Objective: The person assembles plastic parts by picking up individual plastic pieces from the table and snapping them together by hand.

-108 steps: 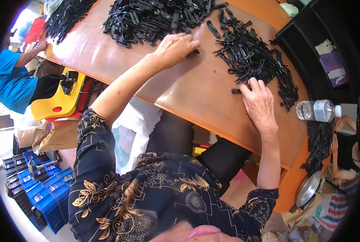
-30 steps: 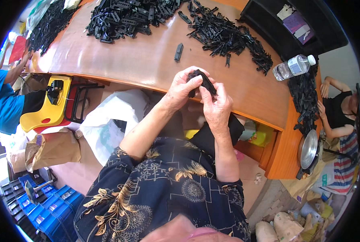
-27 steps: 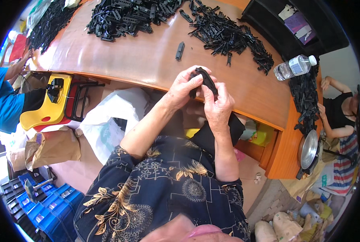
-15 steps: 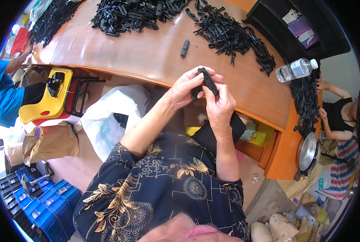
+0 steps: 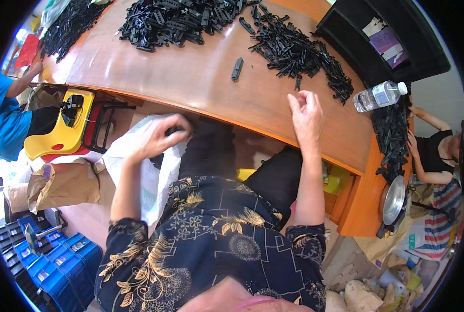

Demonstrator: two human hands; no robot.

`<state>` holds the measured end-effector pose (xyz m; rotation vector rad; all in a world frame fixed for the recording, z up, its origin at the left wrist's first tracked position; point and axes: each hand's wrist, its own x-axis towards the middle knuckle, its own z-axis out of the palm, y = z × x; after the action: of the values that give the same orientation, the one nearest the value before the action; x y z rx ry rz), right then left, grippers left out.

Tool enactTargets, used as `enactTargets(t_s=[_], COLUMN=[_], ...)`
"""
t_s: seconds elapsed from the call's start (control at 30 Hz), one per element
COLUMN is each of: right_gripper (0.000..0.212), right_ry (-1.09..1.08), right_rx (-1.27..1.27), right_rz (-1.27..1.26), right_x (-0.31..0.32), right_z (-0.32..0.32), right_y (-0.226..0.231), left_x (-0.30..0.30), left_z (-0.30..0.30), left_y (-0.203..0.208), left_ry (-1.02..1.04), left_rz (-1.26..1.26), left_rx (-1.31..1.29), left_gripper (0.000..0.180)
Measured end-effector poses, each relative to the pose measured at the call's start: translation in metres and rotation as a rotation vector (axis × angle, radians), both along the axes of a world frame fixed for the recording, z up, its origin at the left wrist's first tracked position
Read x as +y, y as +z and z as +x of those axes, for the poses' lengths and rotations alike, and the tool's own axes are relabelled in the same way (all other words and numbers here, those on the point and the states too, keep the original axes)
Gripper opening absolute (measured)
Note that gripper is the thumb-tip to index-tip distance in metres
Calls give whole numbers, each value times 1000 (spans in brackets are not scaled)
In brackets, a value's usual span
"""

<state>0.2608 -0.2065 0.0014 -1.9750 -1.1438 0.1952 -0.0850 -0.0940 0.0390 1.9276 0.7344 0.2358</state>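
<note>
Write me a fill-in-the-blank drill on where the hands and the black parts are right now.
1. The left hand is down at the white ____, below the table edge.
2. The right hand is raised over the table and holds ____.
3. One lone black part lies on the table between the two ____ of black parts.
4. A clear ____ lies on its side near the table's right end.

Missing words: bag; nothing; piles; bottle

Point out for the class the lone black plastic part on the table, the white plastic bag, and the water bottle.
lone black plastic part (image 5: 236,69), head view, middle of its body.
white plastic bag (image 5: 156,179), head view, its side below the left hand.
water bottle (image 5: 378,96), head view, its label.
</note>
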Motion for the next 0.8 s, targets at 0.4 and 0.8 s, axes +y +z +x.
enactTargets(t_s=[0.4,0.8], right_gripper=[18,15], right_ry=[-23,121], right_rx=[-420,881], right_rz=[-13,213], right_x=[20,-31], right_z=[81,30], right_y=[-39,-2], left_x=[35,104], left_z=[44,178], left_y=[6,-8], left_ry=[-26,-602], left_rz=[716,1025], left_rx=[112,155], left_gripper=[15,31])
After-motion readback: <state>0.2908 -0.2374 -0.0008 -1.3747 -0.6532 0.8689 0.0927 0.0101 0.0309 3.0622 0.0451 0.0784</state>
